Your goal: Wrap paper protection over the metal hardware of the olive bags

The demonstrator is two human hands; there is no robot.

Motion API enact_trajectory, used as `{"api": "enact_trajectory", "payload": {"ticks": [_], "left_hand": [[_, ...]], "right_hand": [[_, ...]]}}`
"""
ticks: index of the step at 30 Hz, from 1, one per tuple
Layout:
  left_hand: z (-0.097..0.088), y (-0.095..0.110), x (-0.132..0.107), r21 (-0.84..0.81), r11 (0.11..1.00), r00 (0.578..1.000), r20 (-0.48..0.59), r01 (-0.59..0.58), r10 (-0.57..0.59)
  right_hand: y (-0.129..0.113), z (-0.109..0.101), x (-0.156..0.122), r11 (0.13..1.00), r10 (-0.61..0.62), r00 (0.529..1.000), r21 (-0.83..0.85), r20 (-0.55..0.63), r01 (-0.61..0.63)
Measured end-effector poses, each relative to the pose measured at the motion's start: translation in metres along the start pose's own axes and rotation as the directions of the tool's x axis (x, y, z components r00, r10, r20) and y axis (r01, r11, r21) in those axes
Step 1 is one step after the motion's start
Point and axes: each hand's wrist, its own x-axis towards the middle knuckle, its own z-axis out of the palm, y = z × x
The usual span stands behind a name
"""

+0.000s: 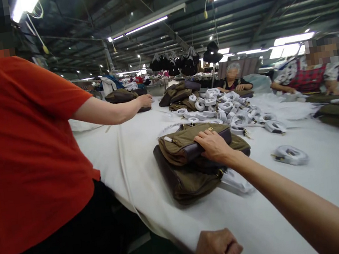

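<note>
My right hand (214,146) reaches across the white-covered table and grips the upper of two stacked olive bags, its fingers curled over the top. This upper bag (179,142) has dark brown trim and a small white-wrapped zip pull. Beneath it lies the second olive bag (184,188), with its dark side panel toward the left. A white-wrapped bundle (235,181) pokes out beside the lower bag. My left hand (216,248) is closed in a loose fist near the table's front edge, apart from the bags. I see nothing in it.
A pile of white-wrapped coiled straps (223,106) lies beyond the bags, with one loose coil (290,155) at right. More olive bags (180,92) stand behind. A co-worker in an orange shirt (28,155) reaches over the table at left; two others sit across it.
</note>
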Motion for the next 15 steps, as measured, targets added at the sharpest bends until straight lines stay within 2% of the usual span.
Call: {"api": "enact_trajectory", "payload": {"ticks": [4,6,7,9,11,13,15], "left_hand": [[-0.005,0.003,0.001,-0.022,1.000,1.000,-0.017,-0.014,0.014],[-0.007,0.005,0.001,-0.041,0.999,0.999,-0.032,-0.025,0.024],[-0.008,0.007,0.001,-0.050,0.998,0.999,-0.041,-0.026,0.024],[-0.011,0.009,0.001,-0.068,0.998,0.999,-0.047,-0.012,0.009],[-0.014,0.013,0.002,-0.089,0.996,0.999,-0.038,0.019,-0.023],[-0.018,0.017,0.003,-0.119,0.991,0.998,-0.017,0.064,-0.066],[-0.023,0.021,0.006,-0.175,0.975,0.991,0.012,0.133,-0.133]], "right_hand": [[0.004,0.001,-0.018,0.998,0.047,0.992,-0.040,-0.120,-0.052],[0.015,-0.005,-0.031,0.990,0.136,0.961,0.005,-0.240,-0.139],[0.023,-0.010,-0.039,0.982,0.190,0.929,0.057,-0.319,-0.181],[0.039,-0.025,-0.056,0.953,0.297,0.825,0.204,-0.481,-0.224],[0.053,-0.043,-0.078,0.913,0.394,0.697,0.341,-0.600,-0.223],[0.062,-0.061,-0.108,0.865,0.497,0.576,0.424,-0.650,-0.268],[0.063,-0.073,-0.146,0.794,0.608,0.480,0.478,-0.632,-0.377]]}}
